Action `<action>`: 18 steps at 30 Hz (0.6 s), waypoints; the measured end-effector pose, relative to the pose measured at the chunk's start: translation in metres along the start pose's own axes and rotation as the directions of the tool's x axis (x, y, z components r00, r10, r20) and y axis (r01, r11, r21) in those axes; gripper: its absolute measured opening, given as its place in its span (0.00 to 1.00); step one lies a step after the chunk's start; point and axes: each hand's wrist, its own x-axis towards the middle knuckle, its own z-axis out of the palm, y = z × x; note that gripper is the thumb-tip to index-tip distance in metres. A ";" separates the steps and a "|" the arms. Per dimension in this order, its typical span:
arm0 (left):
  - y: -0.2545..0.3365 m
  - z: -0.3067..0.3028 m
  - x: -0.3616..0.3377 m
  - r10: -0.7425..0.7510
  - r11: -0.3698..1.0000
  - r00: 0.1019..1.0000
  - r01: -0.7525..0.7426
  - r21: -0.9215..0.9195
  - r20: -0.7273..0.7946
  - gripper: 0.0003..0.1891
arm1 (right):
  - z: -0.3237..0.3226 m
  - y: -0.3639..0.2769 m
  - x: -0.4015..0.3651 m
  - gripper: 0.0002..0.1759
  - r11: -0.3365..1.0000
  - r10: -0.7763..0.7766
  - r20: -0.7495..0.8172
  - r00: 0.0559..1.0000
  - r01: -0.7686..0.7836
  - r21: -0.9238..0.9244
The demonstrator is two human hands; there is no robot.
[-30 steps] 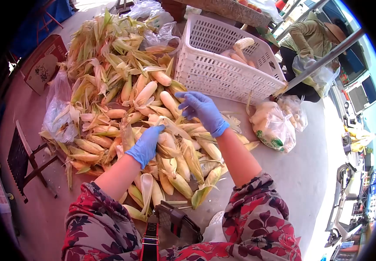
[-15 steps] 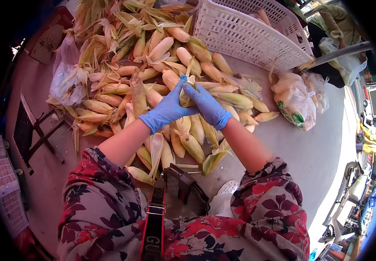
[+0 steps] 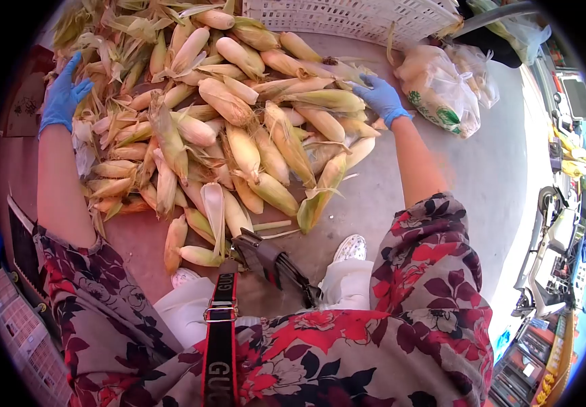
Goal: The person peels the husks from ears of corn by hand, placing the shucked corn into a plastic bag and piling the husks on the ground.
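Observation:
My left hand (image 3: 66, 96), in a blue glove, is raised at the left edge of the heap with its fingers apart and nothing in it. Loose husks (image 3: 103, 51) lie just beside it. My right hand (image 3: 381, 98), gloved the same way, reaches over the heap's right edge, its fingers spread at the tip of a husked corn cob (image 3: 330, 102). Between both hands spreads a pile of corn cobs (image 3: 242, 146), some pale and peeled, others still partly in green-yellow husk.
A white slatted crate (image 3: 347, 19) stands behind the pile. Tied plastic bags (image 3: 438, 91) sit to the right on the grey floor (image 3: 469, 183). A dark strap with a bag (image 3: 266, 261) hangs in front of me. A scooter (image 3: 543, 251) is at the far right.
My hands were together over the pile around a piece of corn; now they are far apart, left and right, without it. The view has tilted down toward my feet.

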 end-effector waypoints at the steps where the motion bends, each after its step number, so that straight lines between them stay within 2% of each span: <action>1: -0.010 0.035 -0.017 -0.029 0.999 0.995 0.032 0.028 -0.095 0.29 | 0.017 -0.007 -0.002 0.32 0.970 -0.095 0.010 0.995 0.094 -0.225; 2: -0.022 0.067 -0.034 -0.054 0.996 0.980 0.065 0.054 -0.192 0.28 | 0.037 -0.010 0.000 0.31 0.938 -0.158 0.007 0.987 0.152 -0.312; 4: -0.057 0.109 -0.058 -0.085 0.993 0.994 0.079 0.085 0.074 0.26 | 0.070 -0.009 0.002 0.31 0.842 -0.282 0.022 0.959 0.258 -0.474; 6: -0.082 0.149 -0.080 -0.190 0.982 0.951 0.178 0.070 0.243 0.24 | 0.070 -0.017 0.001 0.30 0.825 -0.168 0.107 0.980 0.199 -0.529; 7: -0.088 0.164 -0.095 -0.167 0.986 0.940 0.153 0.069 0.298 0.23 | 0.069 -0.024 0.000 0.30 0.813 -0.110 0.152 0.982 0.177 -0.554; 10: -0.108 0.187 -0.127 -0.093 0.995 0.906 0.066 0.080 0.414 0.22 | 0.047 -0.031 0.007 0.31 0.993 -0.031 0.314 0.949 0.066 -0.101; 11: -0.113 0.193 -0.133 -0.092 0.995 0.878 0.065 0.072 0.470 0.23 | 0.038 -0.035 0.009 0.32 0.994 -0.092 0.337 0.937 0.066 0.088; 12: -0.119 0.198 -0.140 -0.092 0.996 0.845 0.069 0.063 0.527 0.24 | 0.027 -0.052 0.005 0.33 0.941 -0.141 0.387 0.911 0.002 0.337; 13: -0.121 0.203 -0.149 -0.094 0.996 0.808 0.076 0.055 0.581 0.25 | 0.019 -0.079 -0.005 0.33 0.826 -0.198 0.423 0.884 -0.082 0.558; 14: -0.120 0.212 -0.161 -0.136 0.988 0.780 0.155 0.023 0.611 0.27 | 0.014 -0.104 -0.013 0.34 0.655 -0.263 0.437 0.860 -0.174 0.736; 16: -0.115 0.231 -0.182 -0.201 0.953 0.714 0.301 -0.034 0.671 0.29 | 0.020 -0.144 -0.022 0.33 0.640 -0.246 0.347 0.905 -0.118 0.759; 17: -0.119 0.240 -0.181 -0.173 0.946 0.681 0.315 -0.071 0.712 0.31 | 0.024 -0.162 -0.024 0.32 0.634 -0.234 0.303 0.924 -0.091 0.768; 18: -0.116 0.245 -0.182 -0.110 0.953 0.699 0.275 -0.124 0.706 0.30 | 0.026 -0.177 -0.028 0.28 0.553 -0.182 0.341 0.922 -0.191 0.811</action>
